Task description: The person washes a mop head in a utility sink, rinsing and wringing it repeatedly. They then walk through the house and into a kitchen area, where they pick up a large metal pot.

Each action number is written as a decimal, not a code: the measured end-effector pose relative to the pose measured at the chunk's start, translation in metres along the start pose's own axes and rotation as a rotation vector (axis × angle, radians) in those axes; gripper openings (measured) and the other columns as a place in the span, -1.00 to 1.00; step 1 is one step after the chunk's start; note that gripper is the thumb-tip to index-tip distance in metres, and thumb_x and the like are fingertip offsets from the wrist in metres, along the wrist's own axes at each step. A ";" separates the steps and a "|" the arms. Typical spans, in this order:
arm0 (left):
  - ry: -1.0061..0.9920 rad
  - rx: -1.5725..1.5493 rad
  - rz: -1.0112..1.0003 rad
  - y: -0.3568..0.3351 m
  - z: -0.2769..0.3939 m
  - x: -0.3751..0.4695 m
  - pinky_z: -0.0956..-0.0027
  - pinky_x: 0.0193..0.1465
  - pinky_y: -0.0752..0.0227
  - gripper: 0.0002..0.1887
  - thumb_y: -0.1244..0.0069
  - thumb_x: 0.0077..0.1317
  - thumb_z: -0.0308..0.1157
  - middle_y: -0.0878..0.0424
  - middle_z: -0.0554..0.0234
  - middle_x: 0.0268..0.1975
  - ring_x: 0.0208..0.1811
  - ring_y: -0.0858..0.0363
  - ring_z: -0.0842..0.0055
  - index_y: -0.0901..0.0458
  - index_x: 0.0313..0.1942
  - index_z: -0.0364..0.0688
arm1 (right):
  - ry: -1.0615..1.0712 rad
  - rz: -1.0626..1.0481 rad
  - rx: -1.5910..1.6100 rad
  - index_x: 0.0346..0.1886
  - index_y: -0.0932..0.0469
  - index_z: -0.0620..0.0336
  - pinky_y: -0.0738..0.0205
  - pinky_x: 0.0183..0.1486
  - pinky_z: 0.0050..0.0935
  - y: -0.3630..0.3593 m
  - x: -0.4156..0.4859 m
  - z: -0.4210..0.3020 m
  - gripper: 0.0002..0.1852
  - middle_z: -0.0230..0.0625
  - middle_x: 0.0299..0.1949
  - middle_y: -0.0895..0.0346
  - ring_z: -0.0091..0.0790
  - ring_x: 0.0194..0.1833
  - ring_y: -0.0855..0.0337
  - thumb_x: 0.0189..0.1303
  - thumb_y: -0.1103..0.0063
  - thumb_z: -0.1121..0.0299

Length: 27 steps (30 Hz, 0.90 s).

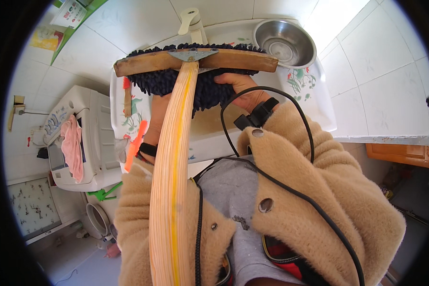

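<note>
A mop lies across the washbasin [321, 107], its dark chenille mop head [214, 93] showing on both sides of a wooden crossbar [239, 60]. A grey metal bracket [193, 54] joins the crossbar to a pale striped wooden handle [173, 161], which runs back towards me over my left forearm. My right hand [248, 91] grips the near edge of the chenille, thumb on top. My left hand [160, 111] reaches under the chenille left of the handle; its fingers are hidden. Brownish water [214, 123] shows in the basin below.
A stainless steel bowl [285, 44] sits at the basin's back right corner, near the faucet [193, 23]. A brush [127, 98] and an orange strip [136, 146] lie along the left rim. A black cable [307, 134] loops by my right wrist. Left stands a washing machine [93, 139] with a pink cloth [71, 146].
</note>
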<state>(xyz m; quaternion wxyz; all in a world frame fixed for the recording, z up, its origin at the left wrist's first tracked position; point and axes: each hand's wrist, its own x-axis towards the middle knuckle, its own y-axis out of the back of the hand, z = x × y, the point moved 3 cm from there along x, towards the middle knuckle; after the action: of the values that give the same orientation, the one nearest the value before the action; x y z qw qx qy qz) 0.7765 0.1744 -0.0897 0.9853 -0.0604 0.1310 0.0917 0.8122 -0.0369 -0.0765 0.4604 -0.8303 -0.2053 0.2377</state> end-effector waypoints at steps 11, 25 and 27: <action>-0.089 -0.013 0.087 -0.027 0.009 -0.025 0.48 -0.05 -0.42 -0.58 -0.13 0.12 -0.45 -0.60 0.18 -0.16 -0.19 -0.58 0.49 -0.51 0.02 -0.28 | 0.030 0.190 -0.082 -0.22 -0.51 0.38 -0.55 -0.21 -0.35 0.018 0.014 0.004 -0.76 -0.20 -0.29 -0.55 -0.28 -0.30 -0.61 -0.03 -0.07 0.70; -0.149 -0.064 0.184 -0.021 0.080 -0.049 0.39 -0.28 -0.55 -0.53 0.01 -0.09 -0.72 -0.58 0.17 -0.25 -0.34 -0.62 0.40 -0.44 -0.07 -0.35 | -0.174 0.088 -0.801 0.12 -0.37 0.18 -0.35 0.01 -0.41 0.087 -0.018 -0.016 -0.52 -0.31 0.03 -0.44 -0.42 0.03 -0.40 0.13 -0.23 0.30; -0.124 -0.058 0.156 -0.013 0.078 -0.048 0.37 -0.22 -0.54 -0.48 -0.01 -0.11 -0.73 -0.57 0.17 -0.22 -0.29 -0.61 0.38 -0.42 -0.03 -0.34 | 0.004 0.155 -0.857 0.14 -0.36 0.20 -0.34 -0.11 -0.46 0.102 -0.015 -0.033 -0.51 -0.30 0.01 -0.44 -0.42 -0.06 -0.42 0.16 -0.16 0.22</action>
<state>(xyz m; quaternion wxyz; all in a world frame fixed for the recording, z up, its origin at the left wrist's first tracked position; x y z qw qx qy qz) 0.7526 0.1646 -0.0003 0.9792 -0.0727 0.0716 0.1753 0.8317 -0.1174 -0.1463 0.0551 -0.9598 -0.2215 0.1632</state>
